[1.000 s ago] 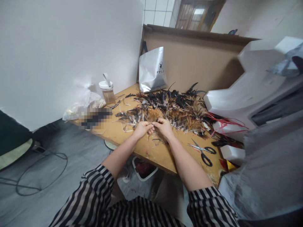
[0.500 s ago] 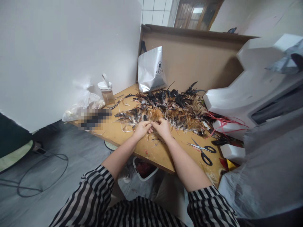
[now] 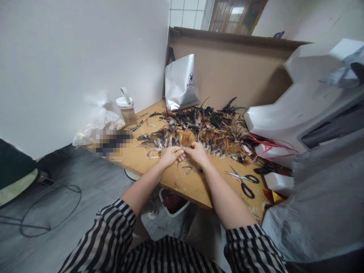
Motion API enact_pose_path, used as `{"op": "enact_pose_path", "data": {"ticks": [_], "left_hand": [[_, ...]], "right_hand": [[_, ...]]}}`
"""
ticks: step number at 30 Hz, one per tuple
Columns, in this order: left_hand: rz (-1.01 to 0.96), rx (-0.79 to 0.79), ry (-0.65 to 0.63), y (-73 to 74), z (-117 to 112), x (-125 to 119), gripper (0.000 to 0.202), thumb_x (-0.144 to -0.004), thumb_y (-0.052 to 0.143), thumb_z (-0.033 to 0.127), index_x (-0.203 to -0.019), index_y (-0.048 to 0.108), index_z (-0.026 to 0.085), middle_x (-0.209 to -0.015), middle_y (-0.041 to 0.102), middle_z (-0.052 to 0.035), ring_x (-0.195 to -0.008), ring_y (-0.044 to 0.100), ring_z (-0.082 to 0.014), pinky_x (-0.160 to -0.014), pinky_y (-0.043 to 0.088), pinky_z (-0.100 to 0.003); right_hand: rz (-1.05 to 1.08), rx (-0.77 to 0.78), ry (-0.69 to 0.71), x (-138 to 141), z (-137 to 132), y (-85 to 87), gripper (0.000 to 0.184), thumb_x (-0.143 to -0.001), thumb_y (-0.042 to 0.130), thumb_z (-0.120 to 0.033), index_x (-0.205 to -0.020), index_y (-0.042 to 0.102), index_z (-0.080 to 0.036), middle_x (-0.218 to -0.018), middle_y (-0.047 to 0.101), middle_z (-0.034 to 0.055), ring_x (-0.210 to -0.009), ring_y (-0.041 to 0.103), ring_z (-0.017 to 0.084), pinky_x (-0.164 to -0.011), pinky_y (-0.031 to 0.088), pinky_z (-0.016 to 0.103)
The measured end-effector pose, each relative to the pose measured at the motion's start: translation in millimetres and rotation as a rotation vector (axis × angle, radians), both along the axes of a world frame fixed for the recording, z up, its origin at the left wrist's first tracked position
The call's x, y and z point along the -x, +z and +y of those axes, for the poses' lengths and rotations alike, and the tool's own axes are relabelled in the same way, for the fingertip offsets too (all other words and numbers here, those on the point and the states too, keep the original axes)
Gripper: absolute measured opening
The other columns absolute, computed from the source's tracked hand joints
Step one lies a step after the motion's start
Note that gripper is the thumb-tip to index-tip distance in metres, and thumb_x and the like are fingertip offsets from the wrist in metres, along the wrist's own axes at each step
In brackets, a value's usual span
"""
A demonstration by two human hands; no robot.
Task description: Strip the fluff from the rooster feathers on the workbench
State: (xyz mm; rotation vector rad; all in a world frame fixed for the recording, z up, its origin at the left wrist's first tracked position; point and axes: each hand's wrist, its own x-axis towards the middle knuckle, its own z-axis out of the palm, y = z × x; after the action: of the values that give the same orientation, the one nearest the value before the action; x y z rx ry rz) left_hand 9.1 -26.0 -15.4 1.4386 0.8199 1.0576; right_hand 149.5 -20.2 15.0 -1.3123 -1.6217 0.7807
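Note:
A broad heap of brown, tan and black feathers [image 3: 210, 131] lies across the wooden table [image 3: 187, 185]. My left hand [image 3: 170, 155] and my right hand [image 3: 197, 152] meet at the heap's near edge, fingertips pinched together on a small bunch of feathers [image 3: 182, 146]. Both hands have their fingers curled and closed. Loose feather scraps lie on the table just below my hands.
Black-handled scissors [image 3: 243, 181] lie to the right of my right arm. A lidded jar [image 3: 126, 110] and a plastic bag [image 3: 98, 123] stand at the left, a white carrier bag [image 3: 180, 82] at the back. White foam blocks [image 3: 287, 113] and red strips [image 3: 267, 146] crowd the right side.
My hands stay pinched on the feathers at the same spot; the fingers shift slightly. The view has drifted a little.

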Motion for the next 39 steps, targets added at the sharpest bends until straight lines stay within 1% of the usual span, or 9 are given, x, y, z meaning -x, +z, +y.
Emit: {"op": "enact_pose_path", "data": {"ticks": [4,10,19,23,25,27,31,35,39], "left_hand": [[-0.034,0.054,0.006,-2.7,1.5,1.8,0.024,-0.07,0.058,0.033,-0.066,0.061,0.009,-0.055,0.059,-0.0046,-0.045,0.051,-0.0077,-0.048,0.041,-0.02],[-0.16,0.133,0.044,-1.1,1.7,2.7,0.025,-0.066,0.062,0.033,-0.07,0.062,0.008,-0.062,0.062,-0.007,-0.049,0.054,-0.008,-0.05,0.042,-0.02],[-0.141,0.175,0.072,2.8,-0.1,3.8,0.027,-0.064,0.064,0.034,-0.072,0.063,0.008,-0.075,0.065,-0.0106,-0.05,0.055,-0.008,-0.044,0.039,-0.019],[-0.134,0.165,0.074,3.1,-0.5,4.1,0.03,-0.065,0.063,0.036,-0.074,0.063,0.008,-0.079,0.065,-0.0117,-0.051,0.055,-0.0079,-0.045,0.04,-0.018],[-0.164,0.177,0.101,3.6,0.1,4.5,0.03,-0.066,0.063,0.036,-0.076,0.062,0.008,-0.08,0.065,-0.0114,-0.053,0.057,-0.0083,-0.046,0.041,-0.017],[-0.221,0.195,0.137,4.5,1.2,5.3,0.029,-0.066,0.063,0.035,-0.08,0.062,0.009,-0.082,0.065,-0.0109,-0.056,0.058,-0.0087,-0.046,0.041,-0.017],[-0.323,0.227,0.184,7.3,3.0,7.6,0.027,-0.066,0.064,0.031,-0.081,0.061,0.009,-0.084,0.065,-0.0101,-0.056,0.057,-0.007,-0.046,0.04,-0.015],[-0.411,0.245,0.21,8.0,4.2,8.9,0.025,-0.066,0.065,0.028,-0.081,0.061,0.009,-0.08,0.065,-0.0084,-0.055,0.056,-0.0054,-0.046,0.04,-0.014],[-0.422,0.252,0.208,6.9,4.7,9.0,0.025,-0.066,0.065,0.028,-0.081,0.061,0.009,-0.08,0.065,-0.0082,-0.053,0.056,-0.0043,-0.045,0.04,-0.013]], "right_hand": [[0.089,0.038,0.044,0.2,0.0,-0.1,0.032,-0.055,0.064,-0.039,-0.048,0.041,-0.017,-0.045,0.036,-0.0064,-0.043,0.028,0.006,-0.041,0.021,0.02],[0.192,0.025,0.107,2.9,0.3,0.0,0.029,-0.057,0.064,-0.038,-0.051,0.045,-0.016,-0.048,0.04,-0.0056,-0.046,0.032,0.006,-0.044,0.025,0.02],[0.252,0.024,0.108,6.6,-1.0,-2.3,0.028,-0.059,0.063,-0.035,-0.051,0.043,-0.017,-0.047,0.039,-0.0065,-0.045,0.032,0.006,-0.044,0.025,0.019],[0.292,0.091,0.166,1.0,-1.4,3.4,0.026,-0.059,0.063,-0.038,-0.056,0.051,-0.015,-0.051,0.048,-0.0045,-0.047,0.039,0.007,-0.048,0.031,0.02],[0.289,0.091,0.136,-6.2,2.1,5.8,0.024,-0.059,0.063,-0.037,-0.064,0.058,-0.014,-0.057,0.054,-0.002,-0.05,0.043,0.008,-0.052,0.034,0.021],[0.235,0.046,0.053,-17.0,9.0,5.1,0.026,-0.059,0.062,-0.036,-0.07,0.062,-0.013,-0.062,0.058,0.0005,-0.053,0.046,0.008,-0.055,0.036,0.021],[-0.02,0.004,-0.087,-44.1,24.9,-5.3,0.024,-0.061,0.058,-0.035,-0.067,0.063,-0.012,-0.06,0.059,0.0019,-0.054,0.047,0.01,-0.053,0.035,0.021],[-0.286,0.006,-0.09,-61.3,30.1,-13.0,0.025,-0.063,0.054,-0.036,-0.066,0.065,-0.013,-0.058,0.058,0.0012,-0.053,0.047,0.01,-0.049,0.032,0.02],[-0.49,0.002,-0.09,-59.8,26.1,-10.3,0.025,-0.066,0.051,-0.034,-0.065,0.065,-0.013,-0.057,0.058,0.0013,-0.054,0.049,0.01,-0.049,0.031,0.019]]}}
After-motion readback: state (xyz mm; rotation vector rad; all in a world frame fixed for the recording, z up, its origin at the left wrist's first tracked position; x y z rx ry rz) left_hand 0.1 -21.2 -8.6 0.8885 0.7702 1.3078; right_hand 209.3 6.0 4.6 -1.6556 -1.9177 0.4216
